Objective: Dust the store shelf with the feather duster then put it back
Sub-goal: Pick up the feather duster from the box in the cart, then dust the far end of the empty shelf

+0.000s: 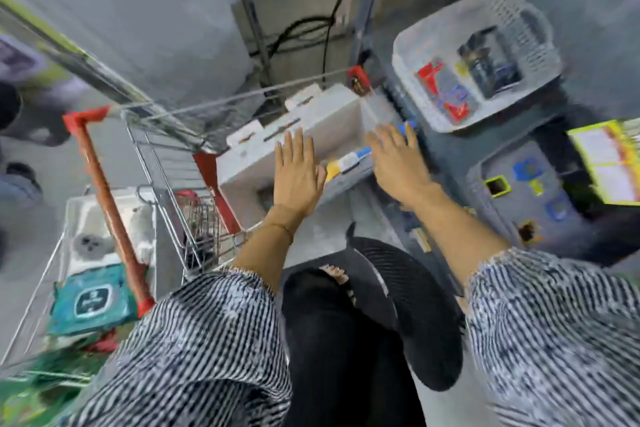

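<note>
Head view: left hand (298,173) and right hand (398,163), each grip spread flat and empty, fingers toward 12 o'clock over white boxes (294,135); feather duster not discernible, axis untellable.

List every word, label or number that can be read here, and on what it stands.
None can be read; the picture is blurred.
Teal packet in the cart: white emblem, unreadable.
Yellow leaflet: print blurred.
Grey machine: blue stickers, unreadable.
White box: no readable text.

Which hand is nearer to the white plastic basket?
Right. The right hand lies just below the basket, to its left; the left hand is farther left, on the white box.
</note>
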The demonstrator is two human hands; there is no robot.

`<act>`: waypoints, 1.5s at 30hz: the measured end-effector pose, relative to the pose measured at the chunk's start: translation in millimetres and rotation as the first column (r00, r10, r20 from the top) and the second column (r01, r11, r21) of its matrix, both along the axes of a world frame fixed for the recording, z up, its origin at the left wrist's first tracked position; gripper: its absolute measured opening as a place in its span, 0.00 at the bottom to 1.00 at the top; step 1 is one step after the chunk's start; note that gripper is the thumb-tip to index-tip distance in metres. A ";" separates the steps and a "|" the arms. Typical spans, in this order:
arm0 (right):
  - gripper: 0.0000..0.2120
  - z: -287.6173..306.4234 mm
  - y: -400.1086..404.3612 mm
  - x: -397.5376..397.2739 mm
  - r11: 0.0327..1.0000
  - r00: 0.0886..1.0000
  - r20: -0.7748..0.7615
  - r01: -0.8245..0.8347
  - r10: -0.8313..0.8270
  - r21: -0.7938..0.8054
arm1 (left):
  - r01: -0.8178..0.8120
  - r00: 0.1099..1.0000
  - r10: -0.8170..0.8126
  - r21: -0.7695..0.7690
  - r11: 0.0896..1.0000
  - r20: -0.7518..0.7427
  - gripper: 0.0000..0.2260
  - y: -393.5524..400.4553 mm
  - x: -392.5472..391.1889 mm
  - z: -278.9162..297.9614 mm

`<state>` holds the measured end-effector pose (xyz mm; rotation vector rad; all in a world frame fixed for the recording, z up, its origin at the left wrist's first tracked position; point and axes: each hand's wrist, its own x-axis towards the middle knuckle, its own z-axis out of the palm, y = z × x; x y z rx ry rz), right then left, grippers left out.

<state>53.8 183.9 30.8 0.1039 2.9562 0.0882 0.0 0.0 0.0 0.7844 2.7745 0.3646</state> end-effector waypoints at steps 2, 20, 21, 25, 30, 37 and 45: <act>0.24 -31.1 13.5 -15.0 1.000 1.000 -0.028 -0.009 0.009 0.026 | -0.036 0.999 0.037 -0.004 0.999 0.032 0.27 -0.1 -3.8 -32.4; 0.16 -100.6 49.6 -67.4 0.920 0.881 0.468 -0.127 -0.067 0.371 | 0.011 1.000 -0.011 0.050 0.999 0.001 0.30 24.3 -34.5 -119.8; 0.15 -90.2 47.5 -65.9 0.918 0.888 0.458 -0.152 -0.035 0.365 | 0.018 1.000 -0.018 0.046 0.999 -0.007 0.30 25.6 -34.4 -110.9; 0.13 -32.1 39.4 -56.1 0.923 0.908 0.419 -0.175 0.017 0.342 | 0.050 0.999 -0.048 0.069 0.996 -0.024 0.30 30.0 -33.4 -63.9; 0.13 92.3 51.0 -41.8 0.922 0.939 0.342 -0.121 -0.014 0.369 | 0.107 0.991 -0.094 0.139 0.985 -0.097 0.30 41.0 -41.2 21.3; 0.12 299.0 61.8 9.3 0.924 0.985 0.133 0.053 -0.111 0.378 | 0.226 0.952 -0.160 0.247 0.942 -0.260 0.28 76.4 -50.1 189.8; 0.17 503.6 61.6 118.7 0.870 0.932 -0.221 0.350 -0.287 0.348 | 0.463 0.835 -0.156 0.520 0.718 -0.528 0.28 138.8 -44.0 397.7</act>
